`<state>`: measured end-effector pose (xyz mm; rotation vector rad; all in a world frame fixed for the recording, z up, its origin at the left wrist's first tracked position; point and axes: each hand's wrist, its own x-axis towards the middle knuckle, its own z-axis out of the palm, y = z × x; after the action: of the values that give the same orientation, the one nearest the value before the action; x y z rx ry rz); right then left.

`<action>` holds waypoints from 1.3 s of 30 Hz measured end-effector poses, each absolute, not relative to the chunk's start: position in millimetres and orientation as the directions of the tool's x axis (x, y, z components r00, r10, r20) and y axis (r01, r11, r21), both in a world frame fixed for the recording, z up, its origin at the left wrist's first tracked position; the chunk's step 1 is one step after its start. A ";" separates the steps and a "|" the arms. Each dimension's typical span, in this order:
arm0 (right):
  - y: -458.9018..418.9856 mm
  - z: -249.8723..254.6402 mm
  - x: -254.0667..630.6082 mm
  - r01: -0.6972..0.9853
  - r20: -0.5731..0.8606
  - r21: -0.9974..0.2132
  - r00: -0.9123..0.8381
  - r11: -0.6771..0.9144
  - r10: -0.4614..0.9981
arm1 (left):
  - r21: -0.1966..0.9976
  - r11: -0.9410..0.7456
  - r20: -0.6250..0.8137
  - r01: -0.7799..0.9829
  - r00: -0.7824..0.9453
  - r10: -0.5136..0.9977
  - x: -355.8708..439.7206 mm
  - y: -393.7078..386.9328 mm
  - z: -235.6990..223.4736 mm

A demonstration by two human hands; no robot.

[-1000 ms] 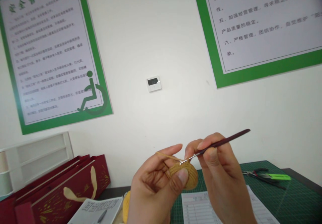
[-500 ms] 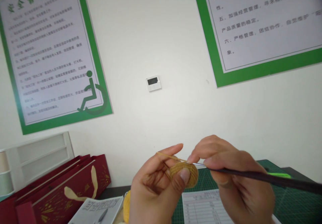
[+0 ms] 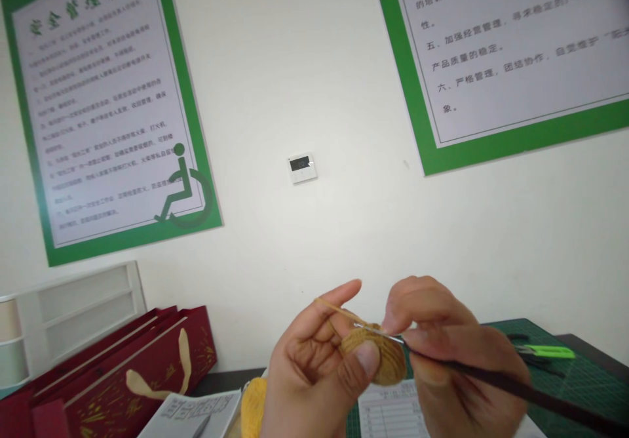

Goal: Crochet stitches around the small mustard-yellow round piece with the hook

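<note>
Head view. Left hand point(image 3: 319, 366): fingers closed on a mustard yarn piece point(image 3: 390, 362), index finger raised with a strand point(image 3: 337, 309) across it. Right hand point(image 3: 452, 346): fingers pinched around a dark-handled hook point(image 3: 511, 383), its metal tip at the piece's upper edge; whether it catches the strand is unclear. The piece is held above the green cutting mat point(image 3: 570, 379), near a paper sheet point(image 3: 388, 412).

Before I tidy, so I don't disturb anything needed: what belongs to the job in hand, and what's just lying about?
In use:
dark-handled hook, in the right hand
mustard yarn piece, in the left hand
yarn strand, running to that piece

Apparently just lying about:
red bags
green-handled tool
printed form
booklet
</note>
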<state>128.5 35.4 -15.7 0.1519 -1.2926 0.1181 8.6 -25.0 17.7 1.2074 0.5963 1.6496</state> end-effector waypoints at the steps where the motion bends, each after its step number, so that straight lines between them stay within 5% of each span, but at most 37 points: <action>1: 37.0 -16.7 124.8 -0.239 0.957 -0.022 0.276 0.971 0.090 | 0.811 -0.402 0.433 -0.425 -0.027 0.901 7.9 -24.6 17.7; 5: 41.8 -21.0 119.7 -0.285 0.956 -0.066 0.256 0.956 0.142 | 0.807 -0.378 0.421 -0.453 -0.006 0.907 7.9 -22.9 17.3; 9: 39.4 -24.4 126.0 0.248 0.967 0.107 0.199 0.963 -0.159 | 0.769 -0.482 0.482 -0.420 -0.113 0.869 15.4 -23.7 17.0; 11: 33.9 -22.8 128.1 0.333 0.962 0.121 0.193 0.935 -0.193 | 0.748 -0.542 0.520 -0.383 -0.170 0.837 19.6 -25.0 16.6; 15: 21.4 -15.1 129.7 0.036 0.951 -0.034 0.308 0.999 0.021 | 0.751 -0.590 0.551 -0.298 -0.209 0.808 18.2 -26.7 15.6; 18: 18.0 -8.5 131.3 -0.274 0.862 -0.300 0.332 0.914 0.383 | 0.798 -0.530 0.513 -0.288 -0.140 0.847 10.2 -26.4 15.4; 21: 20.3 -1.3 129.5 -0.601 0.704 -0.551 0.038 0.578 0.710 | 0.820 -0.493 0.486 -0.291 -0.099 0.868 4.9 -25.4 16.1; 24: 25.3 3.0 123.4 -0.698 0.634 -0.627 -0.200 0.345 0.747 | 0.801 -0.527 0.510 -0.284 -0.138 0.849 5.3 -24.5 16.5; 28: 33.2 -1.5 122.1 -0.631 0.813 -0.465 -0.027 0.620 0.582 | 0.779 -0.559 0.533 -0.284 -0.169 0.829 9.4 -24.7 15.9; 31: 37.9 -11.5 131.1 -0.162 0.980 -0.114 0.143 0.980 0.137 | 0.767 -0.557 0.534 -0.320 -0.165 0.829 12.2 -25.2 15.7; 32: 38.8 -15.0 134.0 0.037 0.991 0.046 0.122 0.998 -0.050 | 0.765 -0.542 0.529 -0.349 -0.140 0.837 12.8 -25.3 15.9; 34: 39.3 -20.4 136.6 0.265 0.962 0.181 0.153 0.947 -0.227 | 0.779 -0.461 0.493 -0.425 -0.041 0.869 13.0 -25.4 16.5; 36: 38.2 -22.0 133.2 0.177 0.947 0.186 0.230 0.966 -0.224 | 0.806 -0.326 0.415 -0.494 0.078 0.907 12.0 -25.7 17.7; 39: 33.6 -18.5 122.0 -0.289 0.948 -0.011 0.302 0.957 0.102 | 0.825 -0.177 0.325 -0.537 0.194 0.926 8.5 -26.9 19.8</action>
<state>122.0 33.6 -18.5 0.1730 -1.2384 0.2605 8.5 -26.9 19.8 1.1011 0.4709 1.3888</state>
